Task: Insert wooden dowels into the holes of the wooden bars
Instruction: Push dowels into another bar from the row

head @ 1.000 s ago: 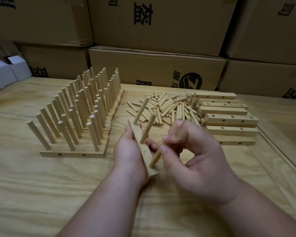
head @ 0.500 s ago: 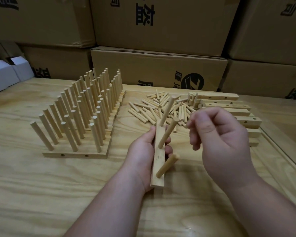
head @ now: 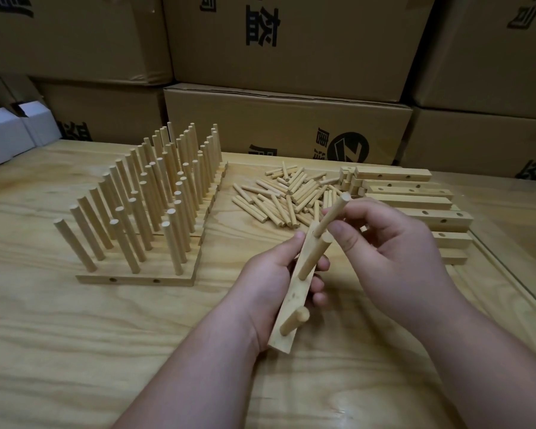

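Note:
My left hand [head: 270, 283] grips a wooden bar [head: 294, 301] held above the table, its long axis running away from me. Three dowels stick out of the bar: a near one [head: 294, 320], a middle one [head: 314, 257] and a far one [head: 334, 213]. My right hand [head: 393, 243] pinches the far dowel between thumb and fingers. A loose pile of dowels [head: 288, 193] lies behind the hands. Bare bars with holes [head: 415, 199] lie stacked at the right.
Finished bars with upright dowels [head: 149, 196] stand in rows at the left of the wooden table [head: 75, 351]. Cardboard boxes [head: 285, 125] wall the back edge. White cartons [head: 7, 134] sit at far left. A raised ledge [head: 508, 274] runs along the right.
The right hand set the third dowel into the bar's near hole, let go, and moved up to the far dowel. The left hand turned the bar more upright.

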The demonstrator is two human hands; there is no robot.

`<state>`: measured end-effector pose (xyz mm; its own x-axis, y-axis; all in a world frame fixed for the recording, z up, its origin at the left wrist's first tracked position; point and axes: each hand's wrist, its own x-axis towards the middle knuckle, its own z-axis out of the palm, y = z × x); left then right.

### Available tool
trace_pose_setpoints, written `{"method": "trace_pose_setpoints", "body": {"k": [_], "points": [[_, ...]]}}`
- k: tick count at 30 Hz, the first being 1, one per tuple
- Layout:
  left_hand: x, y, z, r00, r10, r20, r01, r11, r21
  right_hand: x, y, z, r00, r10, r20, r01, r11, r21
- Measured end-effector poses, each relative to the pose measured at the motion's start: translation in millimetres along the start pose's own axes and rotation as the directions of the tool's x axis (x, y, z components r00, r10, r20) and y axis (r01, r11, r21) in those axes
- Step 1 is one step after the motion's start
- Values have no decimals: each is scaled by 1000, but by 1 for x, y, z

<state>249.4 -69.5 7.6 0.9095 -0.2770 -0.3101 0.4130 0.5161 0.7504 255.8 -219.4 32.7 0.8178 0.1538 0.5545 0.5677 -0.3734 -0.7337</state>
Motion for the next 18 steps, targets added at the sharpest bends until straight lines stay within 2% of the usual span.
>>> {"method": "trace_pose_setpoints", "body": {"k": [4,10,18], "points": [[-2,0,2,1000,15,6,-15,1000,0,-2,0,0,1000,11,-17,-10,999,43],[-2,0,2,1000,29,13,-29,1000,9,-5,-3,5,999,-51,8,51,999,14],[3,-4,-2,998,52,31,-54,997,62,-4,0,3,998,-26,-52,27,999,30]]}}
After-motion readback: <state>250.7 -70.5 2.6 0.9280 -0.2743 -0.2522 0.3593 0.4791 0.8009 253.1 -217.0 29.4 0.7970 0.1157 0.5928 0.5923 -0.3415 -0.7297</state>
